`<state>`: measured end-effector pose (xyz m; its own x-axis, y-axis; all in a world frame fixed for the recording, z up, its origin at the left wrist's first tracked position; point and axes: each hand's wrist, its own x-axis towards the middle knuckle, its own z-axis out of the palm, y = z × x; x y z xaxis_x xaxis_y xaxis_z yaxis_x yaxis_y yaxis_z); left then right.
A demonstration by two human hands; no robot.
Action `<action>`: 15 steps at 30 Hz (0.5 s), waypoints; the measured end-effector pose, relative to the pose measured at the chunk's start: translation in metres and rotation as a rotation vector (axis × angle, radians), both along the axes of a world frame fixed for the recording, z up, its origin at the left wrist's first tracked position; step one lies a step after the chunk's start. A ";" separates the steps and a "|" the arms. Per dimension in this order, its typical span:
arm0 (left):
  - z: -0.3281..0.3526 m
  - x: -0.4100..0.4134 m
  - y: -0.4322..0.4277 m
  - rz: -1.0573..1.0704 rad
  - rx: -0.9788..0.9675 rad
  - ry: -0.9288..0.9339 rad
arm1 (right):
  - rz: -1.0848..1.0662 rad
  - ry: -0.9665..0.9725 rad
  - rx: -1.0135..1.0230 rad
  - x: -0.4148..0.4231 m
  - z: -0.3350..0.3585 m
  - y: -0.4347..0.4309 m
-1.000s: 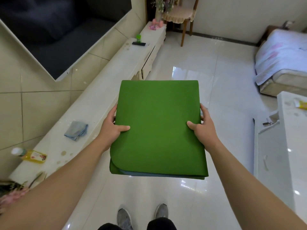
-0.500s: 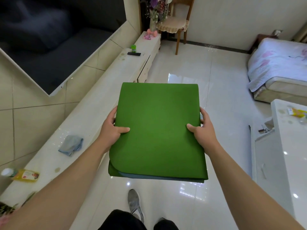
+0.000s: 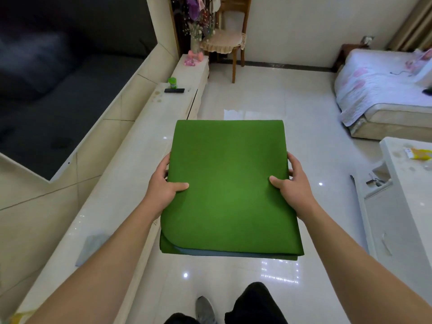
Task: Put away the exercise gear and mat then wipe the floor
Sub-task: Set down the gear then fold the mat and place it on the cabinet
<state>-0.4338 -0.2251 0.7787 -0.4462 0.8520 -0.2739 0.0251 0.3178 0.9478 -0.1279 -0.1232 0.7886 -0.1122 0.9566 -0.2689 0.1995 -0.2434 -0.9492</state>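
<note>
A folded green mat (image 3: 229, 183) with a blue-grey underside is held flat in front of me, above the glossy tiled floor (image 3: 268, 101). My left hand (image 3: 163, 185) grips its left edge, thumb on top and fingers underneath. My right hand (image 3: 294, 185) grips the right edge the same way. A blue-grey cloth (image 3: 93, 246), blurred, lies on the long low cabinet (image 3: 131, 160) to my left, partly behind my left forearm.
A dark TV (image 3: 58, 78) hangs above the cabinet, which carries a green cup (image 3: 172, 82) and a black remote (image 3: 174, 90). A wooden chair (image 3: 226, 40) stands at the far wall, a bed (image 3: 383, 90) at right, a white counter (image 3: 409, 195) at near right.
I have walked forward along the cabinet with the mat held the same way. The cloth and the yellow bottle have slid back towards the lower left of the view.
</note>
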 end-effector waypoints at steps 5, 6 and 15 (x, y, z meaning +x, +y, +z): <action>-0.003 -0.011 0.057 -0.003 -0.011 0.002 | -0.002 -0.026 0.017 -0.010 -0.004 0.053; -0.004 -0.011 0.070 -0.003 -0.014 0.000 | 0.000 -0.025 0.018 -0.011 -0.006 0.066; -0.006 -0.015 0.189 0.058 -0.003 0.012 | 0.083 -0.099 0.057 -0.022 -0.014 0.205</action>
<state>-0.4489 -0.0363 0.7728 -0.4983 0.8236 -0.2709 0.0179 0.3222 0.9465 -0.1497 0.0815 0.7743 -0.1675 0.9592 -0.2278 0.3106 -0.1680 -0.9356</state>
